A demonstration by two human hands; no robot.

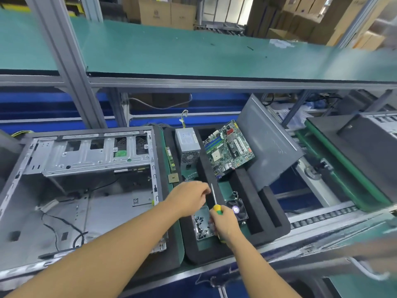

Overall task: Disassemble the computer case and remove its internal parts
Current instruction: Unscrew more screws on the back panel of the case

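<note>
From the head camera we see the computer case (86,190) lying open on its side at the left end of the table (290,241). Its shell is largely stripped: a bare metal floor, a drive cage along the far side and a few loose black cables.

To its right, a black foam tray (257,203) holds the parts already out. The power supply (187,145) and motherboard (227,147) sit toward the far edge, with a memory stick (170,157) and a processor chip (173,178) just beside the case. A small fan (237,209) and a clear screw box (202,227) lie toward the near edge. The grey side panel (266,143) leans at the tray's right side.

Both hands are over the tray, not the case. Our right hand (225,225) has its fingers wrapped round the yellow-and-green handle of a screwdriver (217,208), shaft pointing away from us. Our left hand (189,200) hovers just above the screw box with its fingers curled near the shaft. We cannot tell whether they pinch a screw.

We judge that this step is dropping a freed screw into the box, late in the teardown. The next move calls for opening the left fingers over the box. Both hands then go back to the case for what remains, likely the cables and the cage fasteners.
</note>
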